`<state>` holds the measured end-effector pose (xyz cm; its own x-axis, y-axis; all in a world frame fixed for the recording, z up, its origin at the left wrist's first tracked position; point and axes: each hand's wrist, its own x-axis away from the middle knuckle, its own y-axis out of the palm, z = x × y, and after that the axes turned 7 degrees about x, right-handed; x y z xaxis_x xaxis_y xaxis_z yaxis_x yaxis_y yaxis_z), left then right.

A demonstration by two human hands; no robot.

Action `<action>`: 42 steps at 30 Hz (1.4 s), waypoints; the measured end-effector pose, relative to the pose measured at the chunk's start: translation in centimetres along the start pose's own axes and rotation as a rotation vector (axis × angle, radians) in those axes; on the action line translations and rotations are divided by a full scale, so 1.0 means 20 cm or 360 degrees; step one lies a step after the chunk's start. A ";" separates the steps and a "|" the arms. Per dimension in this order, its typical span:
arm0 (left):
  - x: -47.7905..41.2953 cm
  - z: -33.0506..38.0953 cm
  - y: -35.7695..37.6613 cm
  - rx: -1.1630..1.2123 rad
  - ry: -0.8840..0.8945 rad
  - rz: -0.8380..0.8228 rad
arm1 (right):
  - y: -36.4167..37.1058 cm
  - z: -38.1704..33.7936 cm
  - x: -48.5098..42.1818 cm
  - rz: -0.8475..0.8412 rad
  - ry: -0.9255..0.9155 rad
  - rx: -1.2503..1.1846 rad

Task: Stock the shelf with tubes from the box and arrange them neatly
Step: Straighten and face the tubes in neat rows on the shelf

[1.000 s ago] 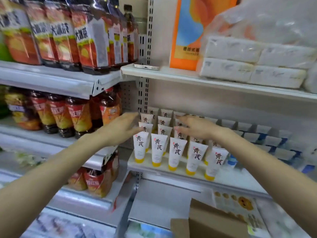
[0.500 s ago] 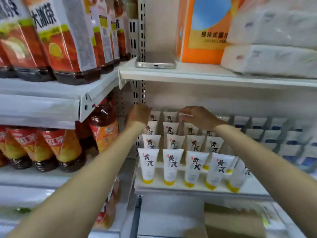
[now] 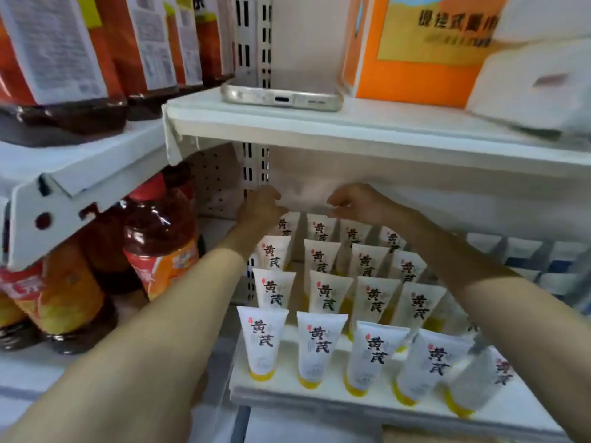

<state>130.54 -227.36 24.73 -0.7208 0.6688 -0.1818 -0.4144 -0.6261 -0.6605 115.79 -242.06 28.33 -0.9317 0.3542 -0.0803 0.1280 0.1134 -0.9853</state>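
hands first: your left hand (image 3: 260, 207) and right hand (image 3: 359, 203) are both stretched deep into the shelf (image 3: 287, 400), forearms running in from the lower corners and meeting close together just above the back row of tubes (image 3: 319, 343). the left hand shows only its back, wrist bent a little inward, sitting at the top of the leftmost rear tube. its fingers are hidden, so you cannot tell whether they grip anything. the right hand's fingers (image 3: 335, 204) are curled downward, their tips at the top edge of the rear tubes. blur there keeps you from telling whether they pinch a tube or only touch it.

the tubes stand cap-down in rows on the shelf, white with yellow caps. the left columns are upright and the two at the front right lean to the right.

a second ago your hands lay flatter and lower, over the middle rows. half a second ago they had reached the rear, with the right fingers stretched leftward. now those fingers are tucked in and the two hands sit closer together. the leaning front-right tubes have not been straightened.

a phone (image 3: 281, 97) lies on the shelf above, beside an orange box (image 3: 415, 59). bottles (image 3: 160, 251) fill the shelves to the left.
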 end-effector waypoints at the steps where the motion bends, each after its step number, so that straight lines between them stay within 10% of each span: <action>1: -0.02 0.00 0.01 -0.0035 -0.0027 -0.0018 | 0.01 0.00 -0.03 -0.0029 -0.0029 0.0004; 42: -0.13 -0.06 0.04 0.0027 -0.0108 -0.0277 | 0.15 0.01 -0.23 -0.0022 -0.0080 0.0101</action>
<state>132.69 -229.11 23.88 -0.6731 0.7393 -0.0160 -0.5448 -0.5104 -0.6653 120.42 -243.53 25.68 -0.9493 0.3058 -0.0724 0.0945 0.0581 -0.9938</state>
